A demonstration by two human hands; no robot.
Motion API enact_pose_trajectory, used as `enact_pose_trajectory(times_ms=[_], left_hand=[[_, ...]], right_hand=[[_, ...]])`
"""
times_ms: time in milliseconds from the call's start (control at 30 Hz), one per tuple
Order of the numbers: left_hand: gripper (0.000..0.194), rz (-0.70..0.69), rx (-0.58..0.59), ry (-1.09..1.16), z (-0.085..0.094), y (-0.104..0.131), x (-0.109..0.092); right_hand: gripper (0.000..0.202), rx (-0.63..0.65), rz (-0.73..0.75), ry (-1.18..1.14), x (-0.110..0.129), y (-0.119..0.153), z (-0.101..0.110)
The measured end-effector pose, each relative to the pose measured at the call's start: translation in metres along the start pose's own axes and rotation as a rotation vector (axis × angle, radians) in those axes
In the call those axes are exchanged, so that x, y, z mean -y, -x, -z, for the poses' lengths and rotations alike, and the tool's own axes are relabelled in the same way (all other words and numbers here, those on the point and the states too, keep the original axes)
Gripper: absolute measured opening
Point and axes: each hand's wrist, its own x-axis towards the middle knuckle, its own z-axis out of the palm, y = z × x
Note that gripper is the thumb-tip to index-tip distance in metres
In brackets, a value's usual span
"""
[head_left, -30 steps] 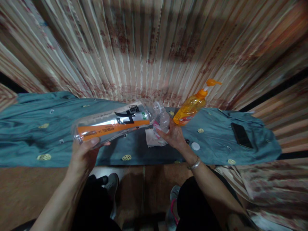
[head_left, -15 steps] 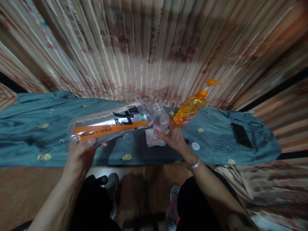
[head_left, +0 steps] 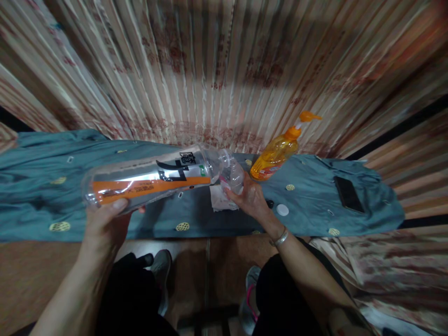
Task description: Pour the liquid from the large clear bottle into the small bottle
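Note:
My left hand [head_left: 108, 219] is wrapped round the base end of a large clear bottle [head_left: 150, 179] with an orange and silver label. The bottle lies nearly level in the air, its neck pointing right. My right hand [head_left: 250, 196] holds a small clear bottle [head_left: 233, 176] with pink marks, its top against the mouth of the large one. Whether liquid passes between them cannot be made out. Under the small bottle lies a white paper or tissue [head_left: 221, 201]. Just beyond my right hand stands an orange pump bottle [head_left: 276, 154] with yellow-orange liquid.
A white cap [head_left: 283, 209] and a small black object [head_left: 269, 204] lie right of my right hand. Farther right is a black phone [head_left: 349, 193]. A teal cloth [head_left: 161, 224] covers the narrow table, with a pleated curtain [head_left: 210, 70] behind.
The large bottle and my left hand have shifted left, and the bottle is closer to level. The small bottle now leans more, its mouth still at the large bottle's neck.

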Motion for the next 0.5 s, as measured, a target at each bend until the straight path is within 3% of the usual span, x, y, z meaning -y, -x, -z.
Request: enact_pose_trajectory(times_ms=[500], left_hand=[[0.051, -0.082, 0.054, -0.004, 0.0040, 0.0020, -0.0008]], right_hand=[[0.060, -0.026, 0.034, 0.060, -0.0037, -0.0026, 0.0075]])
